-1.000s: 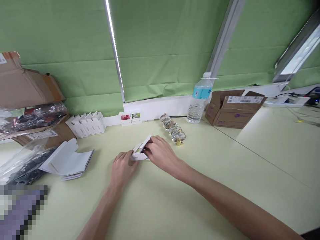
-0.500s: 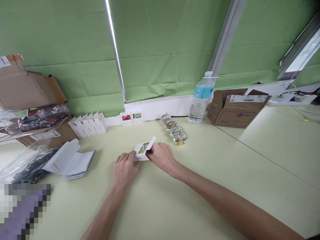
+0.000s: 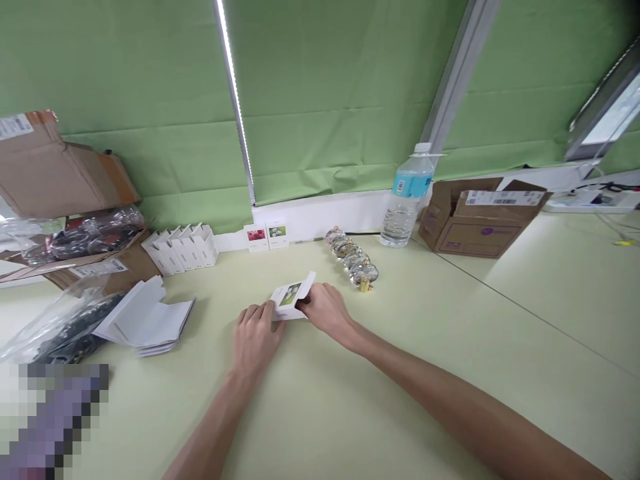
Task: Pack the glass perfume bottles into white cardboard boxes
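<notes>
A small white box [image 3: 290, 295] with a green flower picture lies on the pale table, its end flap raised on the right. My left hand [image 3: 256, 333] grips its left end, with the thumb along the near side. My right hand [image 3: 326, 308] is at the open right end, its curled fingertips hidden in or behind the opening. Whether those fingers hold anything cannot be seen. Just beyond my right hand stands a row of clear glass bottles with gold tops [image 3: 353, 257].
Two picture boxes [image 3: 267, 237] and several white boxes [image 3: 183, 250] stand along the wall. Folded white papers [image 3: 150, 320], a plastic bag [image 3: 75, 327] and stacked cartons [image 3: 80, 177] are left. A water bottle [image 3: 406, 193] and brown carton [image 3: 480, 223] stand right.
The whole view has shifted slightly, so everything appears a little further right. Both hands keep nearly the same pose at the small box.
</notes>
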Tool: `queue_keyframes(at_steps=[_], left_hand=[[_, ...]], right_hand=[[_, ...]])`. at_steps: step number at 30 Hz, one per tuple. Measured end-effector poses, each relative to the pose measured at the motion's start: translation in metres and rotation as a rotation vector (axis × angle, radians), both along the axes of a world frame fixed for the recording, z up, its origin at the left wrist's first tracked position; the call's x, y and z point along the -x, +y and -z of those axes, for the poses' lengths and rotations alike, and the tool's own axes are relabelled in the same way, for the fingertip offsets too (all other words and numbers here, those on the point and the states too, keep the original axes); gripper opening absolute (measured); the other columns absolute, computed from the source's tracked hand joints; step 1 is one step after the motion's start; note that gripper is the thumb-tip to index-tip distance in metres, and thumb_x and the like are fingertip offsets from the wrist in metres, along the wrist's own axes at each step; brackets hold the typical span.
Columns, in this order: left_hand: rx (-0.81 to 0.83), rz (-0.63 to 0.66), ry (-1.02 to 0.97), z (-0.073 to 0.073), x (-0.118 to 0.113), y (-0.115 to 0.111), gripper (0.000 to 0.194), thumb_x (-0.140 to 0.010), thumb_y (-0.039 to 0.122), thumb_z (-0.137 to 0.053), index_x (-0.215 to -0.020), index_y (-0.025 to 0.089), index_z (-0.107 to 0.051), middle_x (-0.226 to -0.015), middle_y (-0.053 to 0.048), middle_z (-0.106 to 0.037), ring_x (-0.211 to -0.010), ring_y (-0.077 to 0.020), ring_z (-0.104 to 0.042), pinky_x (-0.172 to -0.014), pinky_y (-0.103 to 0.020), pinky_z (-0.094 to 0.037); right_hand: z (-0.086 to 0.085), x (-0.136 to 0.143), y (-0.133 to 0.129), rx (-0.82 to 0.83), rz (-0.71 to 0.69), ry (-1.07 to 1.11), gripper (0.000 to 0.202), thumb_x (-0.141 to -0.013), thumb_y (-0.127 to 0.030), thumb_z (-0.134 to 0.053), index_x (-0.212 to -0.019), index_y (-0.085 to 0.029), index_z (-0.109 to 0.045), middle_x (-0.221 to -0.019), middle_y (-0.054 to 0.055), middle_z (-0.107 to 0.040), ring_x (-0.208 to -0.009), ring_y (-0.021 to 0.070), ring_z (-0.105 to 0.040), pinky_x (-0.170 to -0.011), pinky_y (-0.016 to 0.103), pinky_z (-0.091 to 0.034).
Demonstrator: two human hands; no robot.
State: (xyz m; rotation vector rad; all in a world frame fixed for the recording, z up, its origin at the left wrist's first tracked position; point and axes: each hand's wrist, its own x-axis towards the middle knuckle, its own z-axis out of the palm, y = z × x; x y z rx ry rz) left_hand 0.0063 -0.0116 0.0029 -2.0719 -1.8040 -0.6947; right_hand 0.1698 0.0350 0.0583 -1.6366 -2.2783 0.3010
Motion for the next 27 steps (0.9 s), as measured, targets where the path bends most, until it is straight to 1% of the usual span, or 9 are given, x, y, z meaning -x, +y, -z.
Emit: queue_keyframes(at_steps=[6, 11, 15, 20, 24, 27], left_hand=[[-0.051, 0.000, 0.013, 0.001, 0.001, 0.001, 0.024, -0.081, 0.024, -0.056, -0.104, 0.019, -0.061, -0.092, -0.007, -0.071, -0.087, -0.0228, -0.063, -0.079, -0.034, -0.043], [-0.038, 0.005, 0.012, 0.000, 0.002, 0.002, 0.025, -0.081, 0.026, -0.056, -0.105, 0.020, -0.061, -0.092, -0.007, -0.072, -0.089, -0.0238, -0.063, -0.079, -0.035, -0.042], [-0.010, 0.002, 0.038, -0.001, 0.002, 0.003, 0.025, -0.083, 0.026, -0.054, -0.107, 0.021, -0.061, -0.092, -0.007, -0.072, -0.086, -0.0240, -0.063, -0.078, -0.036, -0.041], [0.031, -0.006, 0.063, -0.002, 0.002, 0.004, 0.026, -0.085, 0.026, -0.051, -0.109, 0.021, -0.060, -0.096, -0.008, -0.072, -0.088, -0.0246, -0.062, -0.079, -0.036, -0.040], [0.050, -0.031, 0.035, -0.003, 0.003, 0.004, 0.027, -0.085, 0.027, -0.051, -0.109, 0.021, -0.060, -0.094, -0.007, -0.072, -0.089, -0.0245, -0.063, -0.079, -0.036, -0.040], [0.044, -0.052, 0.029, -0.004, 0.004, 0.004, 0.026, -0.084, 0.027, -0.051, -0.107, 0.022, -0.061, -0.090, -0.008, -0.071, -0.088, -0.0246, -0.063, -0.079, -0.035, -0.040]], right_hand=[[0.001, -0.001, 0.000, -0.077, -0.021, 0.016, 0.020, -0.076, -0.026, -0.050, -0.066, -0.021, -0.066, -0.066, 0.005, -0.068, -0.060, 0.0158, -0.061, -0.049, 0.025, -0.023], [-0.003, -0.001, 0.002, -0.107, -0.061, -0.014, 0.019, -0.075, -0.030, -0.051, -0.064, -0.021, -0.065, -0.066, 0.004, -0.068, -0.060, 0.0156, -0.061, -0.049, 0.026, -0.022], [-0.009, -0.003, 0.003, -0.129, -0.096, -0.064, 0.021, -0.076, -0.031, -0.051, -0.064, -0.020, -0.065, -0.066, 0.004, -0.068, -0.059, 0.0155, -0.060, -0.050, 0.026, -0.021], [-0.025, -0.010, 0.003, -0.156, -0.137, -0.095, 0.017, -0.072, -0.028, -0.053, -0.063, -0.020, -0.065, -0.065, 0.003, -0.067, -0.056, 0.0141, -0.056, -0.050, 0.026, -0.020], [-0.044, -0.020, 0.000, -0.163, -0.160, -0.111, 0.022, -0.076, -0.031, -0.051, -0.067, -0.020, -0.068, -0.060, 0.003, -0.064, -0.054, 0.0131, -0.052, -0.050, 0.026, -0.020], [-0.058, -0.026, -0.003, -0.164, -0.150, -0.116, 0.024, -0.077, -0.030, -0.050, -0.067, -0.019, -0.070, -0.055, 0.002, -0.060, -0.051, 0.0118, -0.046, -0.050, 0.026, -0.020]])
